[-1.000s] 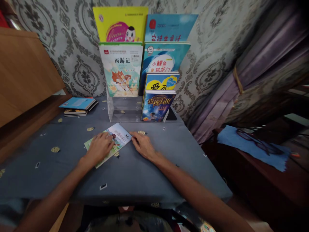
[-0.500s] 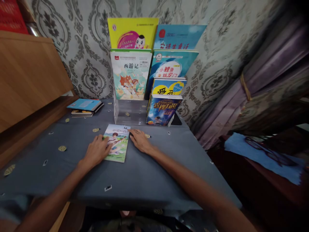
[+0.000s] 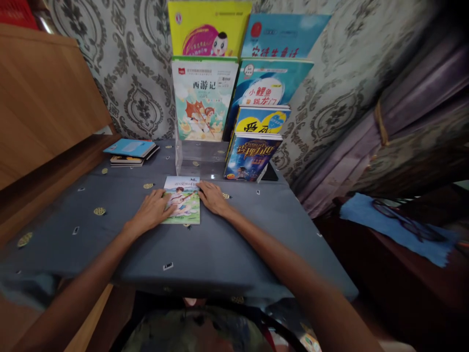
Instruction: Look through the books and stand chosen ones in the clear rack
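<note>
A thin paperback book [image 3: 185,208] lies flat on the table, its cover showing a seated figure with a guitar on green grass. My left hand [image 3: 152,210] holds its left side, thumb across the cover and fingers along the edge. At the upper right edge, my right hand [image 3: 212,197] grips the book with its fingertips; the underside of that hand is hidden. Behind the book stands a clear display rack [image 3: 196,168], with a white book [image 3: 205,100] on its left and a dark blue book [image 3: 251,156] at the lower right.
Several more books stand in the rack, including a yellow one [image 3: 208,29] and a teal one [image 3: 271,83]. A small book stack [image 3: 130,149] lies at the table's back left, beside a wooden panel [image 3: 51,83]. Glasses [image 3: 406,220] rest on a blue cloth [image 3: 370,212] at the right.
The paperback has turned slightly and now lies squarer to the rack, with both hands still at its sides. The camera view has tipped downward and shifted a little.
</note>
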`<act>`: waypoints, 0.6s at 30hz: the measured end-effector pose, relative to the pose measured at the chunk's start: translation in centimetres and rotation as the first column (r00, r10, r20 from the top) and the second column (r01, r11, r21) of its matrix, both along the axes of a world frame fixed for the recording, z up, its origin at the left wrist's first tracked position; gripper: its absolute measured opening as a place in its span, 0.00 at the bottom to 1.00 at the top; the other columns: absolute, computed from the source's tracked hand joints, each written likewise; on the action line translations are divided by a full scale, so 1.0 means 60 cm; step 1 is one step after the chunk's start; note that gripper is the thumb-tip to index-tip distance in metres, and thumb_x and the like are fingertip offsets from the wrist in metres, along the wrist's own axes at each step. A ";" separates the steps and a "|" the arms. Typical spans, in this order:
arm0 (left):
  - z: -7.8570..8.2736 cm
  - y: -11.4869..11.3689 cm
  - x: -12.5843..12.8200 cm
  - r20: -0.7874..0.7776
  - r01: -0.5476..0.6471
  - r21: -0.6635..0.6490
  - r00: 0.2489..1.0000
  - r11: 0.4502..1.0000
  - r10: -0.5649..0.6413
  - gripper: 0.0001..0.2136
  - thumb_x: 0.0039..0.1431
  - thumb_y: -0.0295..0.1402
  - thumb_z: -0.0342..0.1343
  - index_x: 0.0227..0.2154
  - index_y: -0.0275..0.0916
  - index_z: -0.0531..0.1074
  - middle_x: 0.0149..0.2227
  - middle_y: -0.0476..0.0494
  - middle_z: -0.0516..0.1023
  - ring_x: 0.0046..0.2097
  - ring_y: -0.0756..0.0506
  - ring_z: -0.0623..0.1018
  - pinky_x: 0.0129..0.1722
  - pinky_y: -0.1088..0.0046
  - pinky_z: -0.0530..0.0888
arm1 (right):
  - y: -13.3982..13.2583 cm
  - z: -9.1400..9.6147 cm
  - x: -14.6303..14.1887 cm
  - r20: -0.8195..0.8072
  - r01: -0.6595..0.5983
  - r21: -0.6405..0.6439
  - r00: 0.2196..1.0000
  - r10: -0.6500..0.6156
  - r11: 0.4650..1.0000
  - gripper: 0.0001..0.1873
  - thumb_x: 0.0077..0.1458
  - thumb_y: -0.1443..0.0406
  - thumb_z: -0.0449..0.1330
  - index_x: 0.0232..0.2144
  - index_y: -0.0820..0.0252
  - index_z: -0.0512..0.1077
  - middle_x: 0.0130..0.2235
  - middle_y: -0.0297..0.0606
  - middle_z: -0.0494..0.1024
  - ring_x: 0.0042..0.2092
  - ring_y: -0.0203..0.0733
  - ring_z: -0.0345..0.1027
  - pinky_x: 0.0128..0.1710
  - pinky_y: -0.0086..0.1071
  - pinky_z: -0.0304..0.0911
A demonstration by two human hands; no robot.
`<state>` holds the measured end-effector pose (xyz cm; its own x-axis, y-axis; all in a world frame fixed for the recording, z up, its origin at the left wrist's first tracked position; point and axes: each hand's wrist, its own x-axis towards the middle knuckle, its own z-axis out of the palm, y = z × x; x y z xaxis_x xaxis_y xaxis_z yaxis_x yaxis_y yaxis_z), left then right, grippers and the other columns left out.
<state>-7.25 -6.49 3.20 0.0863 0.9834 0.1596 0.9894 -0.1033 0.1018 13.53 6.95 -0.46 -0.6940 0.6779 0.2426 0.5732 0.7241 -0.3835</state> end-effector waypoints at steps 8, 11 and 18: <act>-0.023 -0.047 0.040 -0.067 0.378 0.092 0.925 0.921 -0.373 0.21 0.69 0.46 0.44 0.57 0.39 0.66 0.58 0.37 0.71 0.61 0.39 0.69 0.59 0.59 0.68 | -0.038 -0.013 0.028 -0.072 -0.099 0.024 0.992 0.100 0.995 0.21 0.66 0.65 0.50 0.59 0.58 0.68 0.63 0.47 0.67 0.64 0.48 0.60 0.63 0.48 0.54; -0.025 -0.045 0.047 -0.142 0.371 0.129 0.925 0.920 -0.353 0.18 0.71 0.40 0.43 0.53 0.37 0.69 0.55 0.37 0.74 0.57 0.41 0.73 0.58 0.59 0.70 | -0.060 -0.018 0.043 -0.119 -0.157 0.013 0.980 0.158 0.987 0.20 0.66 0.65 0.50 0.58 0.58 0.70 0.62 0.47 0.68 0.63 0.48 0.61 0.63 0.49 0.55; -0.015 -0.038 0.045 -0.190 0.397 0.132 0.909 0.908 -0.370 0.16 0.71 0.34 0.41 0.50 0.37 0.72 0.50 0.37 0.79 0.53 0.42 0.77 0.52 0.62 0.75 | -0.088 -0.010 0.069 -0.309 -0.243 -0.106 0.930 0.201 0.964 0.18 0.67 0.63 0.48 0.51 0.55 0.75 0.56 0.44 0.76 0.59 0.45 0.67 0.60 0.48 0.59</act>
